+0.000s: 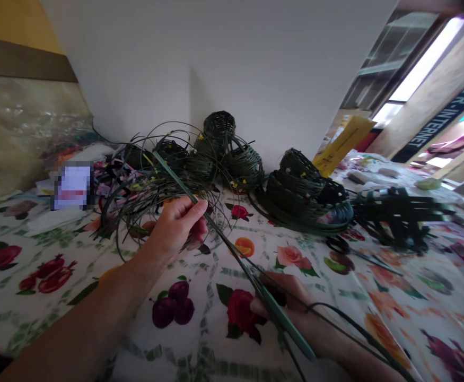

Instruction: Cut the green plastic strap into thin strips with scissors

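Note:
A bundle of long, narrow dark green strips point(232, 245) runs diagonally above the table, from upper left to lower right. My left hand point(182, 220) is closed around its upper part, thumb on top. Lower down, my right hand point(291, 300) grips the same strips, its fingers partly hidden behind them. Thinner strands curve away over my right wrist. Beyond my left hand lies a loose tangle of thin green strands point(136, 209). Small woven green baskets point(243, 162) with tiny yellow flowers stand behind it, some stacked.
More woven baskets point(295, 185) sit at centre right, beside flat interlaced strips point(399, 209). Scissors point(338, 244) lie in front. A blurred-out phone-like object point(71, 185) is at left. A yellow envelope point(345, 143) leans at the back right. A fruit-print tablecloth point(128, 302) covers the table, against a white panel point(255, 63).

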Action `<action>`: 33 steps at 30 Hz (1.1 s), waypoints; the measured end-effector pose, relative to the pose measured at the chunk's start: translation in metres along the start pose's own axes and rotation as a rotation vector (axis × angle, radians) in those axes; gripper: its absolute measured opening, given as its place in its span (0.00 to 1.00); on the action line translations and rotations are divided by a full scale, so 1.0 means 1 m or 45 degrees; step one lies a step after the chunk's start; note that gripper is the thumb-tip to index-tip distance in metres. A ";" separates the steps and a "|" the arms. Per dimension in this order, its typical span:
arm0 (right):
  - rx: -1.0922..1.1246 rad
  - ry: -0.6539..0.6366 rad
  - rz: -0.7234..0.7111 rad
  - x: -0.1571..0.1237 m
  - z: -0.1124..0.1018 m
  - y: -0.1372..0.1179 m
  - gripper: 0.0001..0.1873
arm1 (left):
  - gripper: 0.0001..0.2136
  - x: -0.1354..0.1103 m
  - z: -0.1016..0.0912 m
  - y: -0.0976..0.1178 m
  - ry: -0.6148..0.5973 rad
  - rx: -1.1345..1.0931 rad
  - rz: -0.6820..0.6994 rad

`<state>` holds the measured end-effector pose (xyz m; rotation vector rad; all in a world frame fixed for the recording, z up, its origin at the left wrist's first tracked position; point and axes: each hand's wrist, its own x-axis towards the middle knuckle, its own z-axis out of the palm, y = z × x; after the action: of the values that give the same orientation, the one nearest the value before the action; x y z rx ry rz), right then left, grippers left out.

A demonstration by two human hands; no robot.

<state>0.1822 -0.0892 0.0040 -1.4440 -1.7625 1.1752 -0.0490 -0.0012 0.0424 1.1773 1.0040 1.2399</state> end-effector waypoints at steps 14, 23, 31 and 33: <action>-0.086 0.018 -0.018 -0.004 0.005 0.007 0.13 | 0.15 -0.002 0.001 -0.003 -0.033 0.076 -0.029; 0.082 -0.128 0.088 -0.003 0.004 -0.007 0.09 | 0.15 -0.003 0.003 -0.003 -0.031 0.045 -0.060; 0.044 -0.132 -0.018 0.002 -0.001 0.002 0.12 | 0.14 0.004 -0.005 0.001 0.042 0.097 0.106; -0.039 -0.103 -0.060 0.002 -0.002 0.004 0.14 | 0.13 0.004 -0.004 0.000 0.028 0.105 0.083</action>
<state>0.1849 -0.0867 0.0014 -1.3827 -1.8664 1.2026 -0.0524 0.0029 0.0423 1.2709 1.0488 1.2751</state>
